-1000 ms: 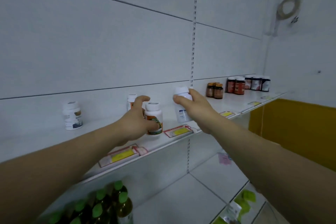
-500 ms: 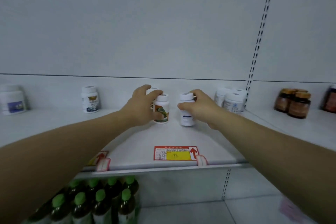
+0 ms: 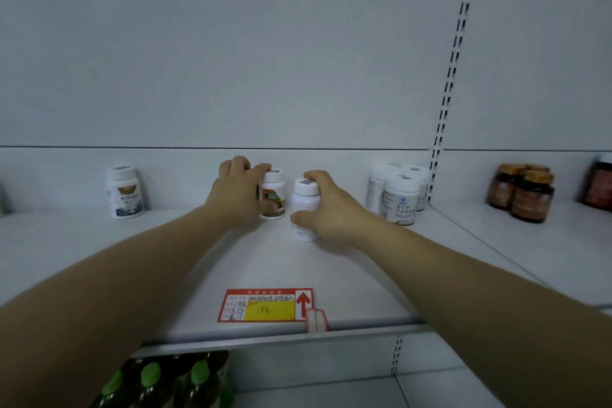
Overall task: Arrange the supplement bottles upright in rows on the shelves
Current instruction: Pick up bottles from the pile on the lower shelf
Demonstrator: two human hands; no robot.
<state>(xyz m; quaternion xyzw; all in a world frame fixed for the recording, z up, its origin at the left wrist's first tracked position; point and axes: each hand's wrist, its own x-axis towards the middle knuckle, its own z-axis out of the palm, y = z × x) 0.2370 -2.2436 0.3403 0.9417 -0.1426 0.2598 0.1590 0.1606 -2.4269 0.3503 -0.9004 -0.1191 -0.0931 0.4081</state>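
The left hand (image 3: 236, 195) grips the orange bottle (image 3: 273, 197). The right hand (image 3: 332, 209) grips the white bottle (image 3: 306, 205). Both stand upright on the shelf (image 3: 165, 258).

Both arms stretched way out, left hand (image 3: 240, 195) gripping the orange-label bottle (image 3: 274, 199), right hand (image 3: 332, 210) gripping the white bottle (image 3: 305, 206).

White shelf (image 3: 364, 275), pale grey back panel (image 3: 265, 60). White orange-labelled bottle (image 3: 275, 195), green mixed into its label; plain white bottle (image 3: 306, 204) just beside. Blue-and-gold label on left bottle (image 3: 126, 195). Red-and-yellow price tag (image 3: 268, 305) at front edge. Dark amber jars (image 3: 531, 199) with orange lids; bright green caps (image 3: 150, 376) below.
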